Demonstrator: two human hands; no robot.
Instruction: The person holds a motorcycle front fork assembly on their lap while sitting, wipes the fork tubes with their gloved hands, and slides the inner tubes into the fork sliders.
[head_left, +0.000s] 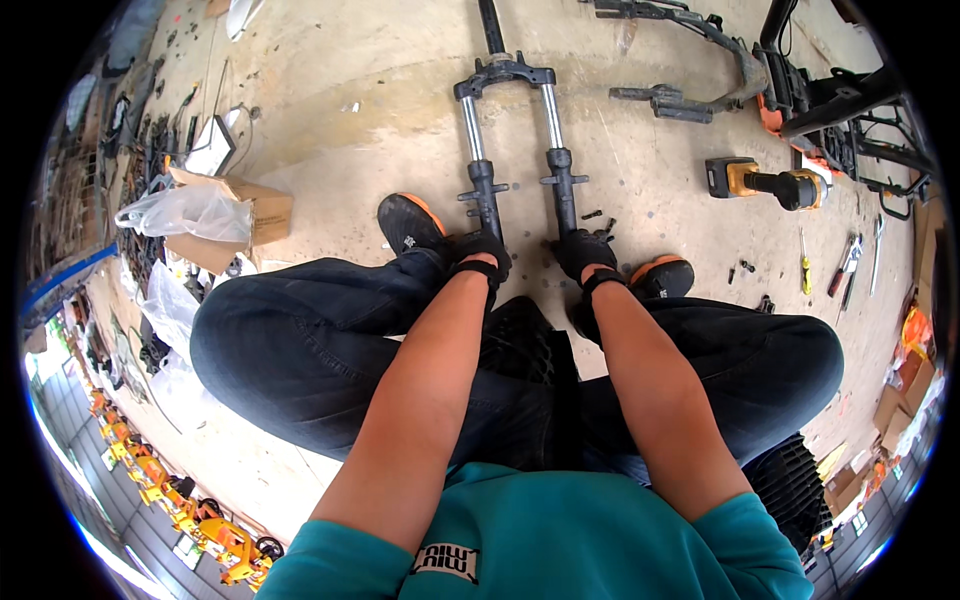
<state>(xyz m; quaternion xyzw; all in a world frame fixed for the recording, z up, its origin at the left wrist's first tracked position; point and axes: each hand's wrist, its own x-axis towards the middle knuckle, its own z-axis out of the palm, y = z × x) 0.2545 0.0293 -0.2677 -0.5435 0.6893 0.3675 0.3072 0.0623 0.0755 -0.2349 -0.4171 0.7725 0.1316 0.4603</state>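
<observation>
A front suspension fork [505,73] lies on the floor before me, its black steering stem pointing away and its two legs toward me. Each leg has a shiny silver tube above a black lower part. In a black glove, my left hand [482,250] is closed round the lower end of the left leg [484,195]. My right hand [585,252], gloved too, grips the lower end of the right leg [562,190]. The gloves hide the leg ends. Several small black bolts [592,215] lie by my right hand.
A yellow and black cordless power tool [765,183], a yellow screwdriver [805,262], red-handled pliers [845,265] and a wrench [877,255] lie to the right. Beyond stands a black frame [800,110]. On the left is an open cardboard box [270,213] with clear plastic.
</observation>
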